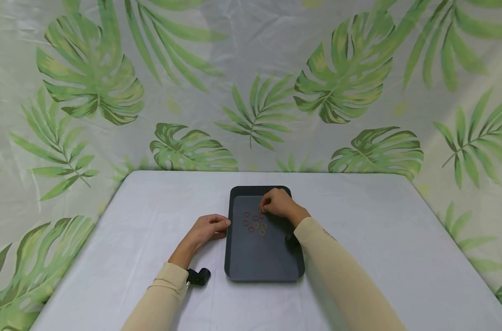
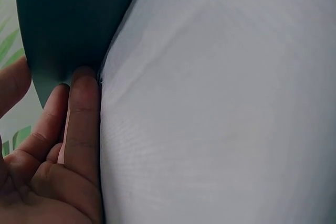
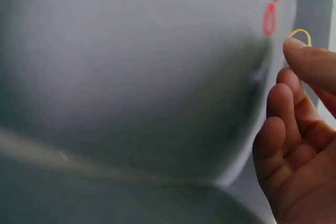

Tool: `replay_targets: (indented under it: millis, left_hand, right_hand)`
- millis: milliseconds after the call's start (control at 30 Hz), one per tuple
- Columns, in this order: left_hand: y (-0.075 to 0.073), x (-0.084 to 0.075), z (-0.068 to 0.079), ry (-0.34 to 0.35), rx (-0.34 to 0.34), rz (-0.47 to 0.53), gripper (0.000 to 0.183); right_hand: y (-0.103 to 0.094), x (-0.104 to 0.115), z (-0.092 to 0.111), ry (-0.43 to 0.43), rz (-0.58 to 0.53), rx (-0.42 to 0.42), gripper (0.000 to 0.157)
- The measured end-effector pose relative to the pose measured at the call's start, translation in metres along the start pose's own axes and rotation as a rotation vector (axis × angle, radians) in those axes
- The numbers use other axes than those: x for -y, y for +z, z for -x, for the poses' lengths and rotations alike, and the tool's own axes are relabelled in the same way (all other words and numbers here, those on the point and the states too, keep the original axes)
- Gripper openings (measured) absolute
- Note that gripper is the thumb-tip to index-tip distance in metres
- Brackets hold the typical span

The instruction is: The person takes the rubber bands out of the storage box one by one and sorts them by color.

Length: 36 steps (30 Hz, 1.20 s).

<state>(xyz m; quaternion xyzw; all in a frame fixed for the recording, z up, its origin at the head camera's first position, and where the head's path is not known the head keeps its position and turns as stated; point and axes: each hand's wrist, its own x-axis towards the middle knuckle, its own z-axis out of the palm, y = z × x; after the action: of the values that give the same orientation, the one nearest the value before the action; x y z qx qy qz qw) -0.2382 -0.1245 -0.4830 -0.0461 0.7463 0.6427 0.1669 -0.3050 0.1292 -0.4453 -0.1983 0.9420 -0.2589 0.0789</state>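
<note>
A dark grey rectangular tray (image 1: 261, 266) lies on the white-covered table. Over its far part, my right hand (image 1: 279, 202) pinches a thin yellow-orange rubber band (image 3: 301, 30) between thumb and index finger; the other fingers are bent in the right wrist view. Below that hand, several red rubber bands (image 3: 270, 19) and three yellow ones (image 1: 262, 232) lie scattered on the tray floor. My left hand (image 1: 209, 227) is at the tray's left side. Its extended fingers (image 2: 84, 114) touch the outer wall in the left wrist view, with the thumb by the rim.
The white tablecloth (image 1: 151, 207) spreads on both sides of the tray. A leaf-patterned curtain (image 1: 259, 105) stands behind the table and along its sides. Black wrist cameras (image 1: 199, 276) sit at both sleeve cuffs, the right one over the tray's right edge.
</note>
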Motion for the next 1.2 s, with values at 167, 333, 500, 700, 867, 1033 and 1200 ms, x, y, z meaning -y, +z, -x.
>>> replay_targets:
  millis: [167, 333, 500, 700, 867, 1033, 1200]
  left_hand:
    - [0.0, 0.0, 0.0, 0.001, 0.007, -0.008, 0.029]
    - [0.0, -0.001, 0.0, 0.001, 0.013, -0.012, 0.028]
    - [-0.001, -0.002, -0.001, 0.008, 0.016, -0.006, 0.027]
    - [-0.001, -0.002, 0.001, 0.009, 0.028, 0.006, 0.026]
    - [-0.001, -0.001, 0.0, 0.006, 0.032, 0.006, 0.026]
    - [-0.002, -0.001, -0.001, 0.007, 0.033, 0.003, 0.027]
    - [-0.003, 0.0, -0.001, 0.004, 0.036, -0.006, 0.028]
  right_hand:
    - [-0.016, 0.005, 0.006, -0.056, -0.012, -0.04, 0.009]
    - [-0.037, 0.008, 0.02, -0.103, -0.037, -0.082, 0.013]
    - [-0.056, 0.006, 0.032, -0.139, -0.059, -0.122, 0.013]
    - [-0.069, -0.005, 0.043, -0.131, -0.04, -0.157, 0.011]
    - [-0.076, -0.02, 0.051, -0.099, -0.046, -0.175, 0.014]
    - [-0.082, -0.039, 0.053, -0.062, -0.044, -0.188, 0.014]
    - [-0.086, -0.058, 0.054, -0.014, -0.05, -0.191, 0.016]
